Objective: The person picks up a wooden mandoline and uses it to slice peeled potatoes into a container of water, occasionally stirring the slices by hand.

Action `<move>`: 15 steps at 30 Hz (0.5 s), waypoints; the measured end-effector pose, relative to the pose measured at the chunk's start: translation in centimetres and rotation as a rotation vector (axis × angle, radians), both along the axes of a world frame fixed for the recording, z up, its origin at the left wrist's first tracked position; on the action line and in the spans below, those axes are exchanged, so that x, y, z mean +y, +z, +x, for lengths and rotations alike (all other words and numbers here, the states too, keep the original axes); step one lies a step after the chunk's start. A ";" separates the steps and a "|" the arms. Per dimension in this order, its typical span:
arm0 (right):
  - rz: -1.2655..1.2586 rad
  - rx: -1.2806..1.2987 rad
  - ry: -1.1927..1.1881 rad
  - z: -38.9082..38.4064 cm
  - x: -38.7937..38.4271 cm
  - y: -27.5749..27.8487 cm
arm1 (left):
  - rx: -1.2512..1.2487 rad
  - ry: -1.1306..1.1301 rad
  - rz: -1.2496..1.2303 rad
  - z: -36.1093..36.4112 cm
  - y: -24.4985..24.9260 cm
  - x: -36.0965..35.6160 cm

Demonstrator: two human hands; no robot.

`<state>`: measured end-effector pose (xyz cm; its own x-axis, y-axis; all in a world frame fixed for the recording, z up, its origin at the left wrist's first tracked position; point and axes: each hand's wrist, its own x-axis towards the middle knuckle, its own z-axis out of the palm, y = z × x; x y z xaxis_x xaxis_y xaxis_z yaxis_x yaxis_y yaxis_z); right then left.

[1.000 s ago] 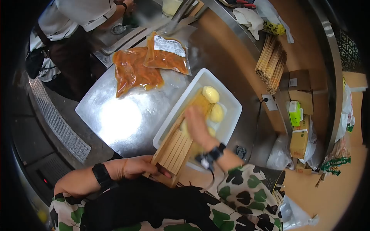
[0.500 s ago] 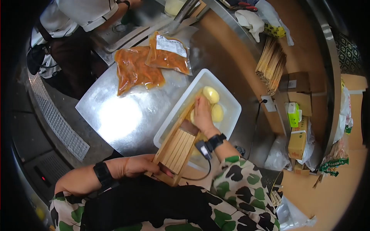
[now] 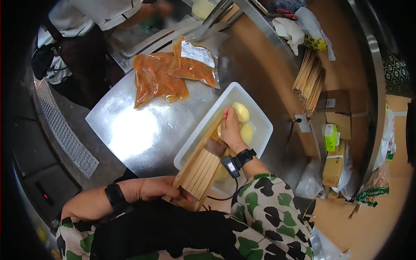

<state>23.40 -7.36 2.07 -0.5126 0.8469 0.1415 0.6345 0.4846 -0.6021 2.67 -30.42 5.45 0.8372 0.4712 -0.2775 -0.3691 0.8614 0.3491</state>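
My left hand (image 3: pixel 162 188) grips the near end of a wooden slicer (image 3: pixel 200 171), a long board with grooves and a metal blade plate. The slicer slants across the white plastic tub (image 3: pixel 190 135), its far end inside. Over the far part of the slicer, my right hand (image 3: pixel 230 128) is closed with the fingers pressed down. A pale yellow edge of a peeled potato (image 3: pixel 219 131) shows under it, mostly hidden by the fingers. Two more peeled potatoes, one at the back (image 3: pixel 241 112) and one beside my hand (image 3: pixel 246 132), lie in the tub.
Two clear bags of orange-brown food, one (image 3: pixel 158 80) partly under the other (image 3: pixel 194 65), lie on the metal table (image 3: pixel 130 125). Another person's arm (image 3: pixel 143 13) is at the upper left. Bundled wooden skewers (image 3: pixel 310 82) and boxes (image 3: pixel 333 167) are at the right.
My right hand stays over the far part of the slicer, fingers still closed. The view has shifted slightly, so the tub, bags and skewers appear a little lower and farther right.
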 end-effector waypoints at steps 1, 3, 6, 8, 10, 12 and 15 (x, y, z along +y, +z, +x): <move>-0.068 0.014 0.013 0.2 -0.8 0.6 | -0.014 0.009 -0.009 0.1 -0.1 -0.3; -0.280 0.030 0.005 -0.1 -4.1 2.5 | -0.026 0.014 -0.010 0.1 -0.2 -0.2; -0.156 0.041 0.250 -1.1 -11.0 5.4 | -0.025 -0.009 -0.003 0.1 0.2 0.2; -0.097 0.081 0.433 -1.7 -12.8 6.5 | -0.032 -0.013 0.000 0.3 0.2 0.2; -0.020 -0.073 0.199 0.0 -8.6 1.9 | -0.010 0.018 -0.011 0.5 0.0 0.0; 0.018 -0.104 0.051 0.8 -3.7 0.4 | 0.014 0.019 -0.020 0.2 0.1 -0.4; 0.010 -0.055 0.018 0.9 0.1 -0.1 | 0.016 0.004 0.000 0.1 0.2 0.2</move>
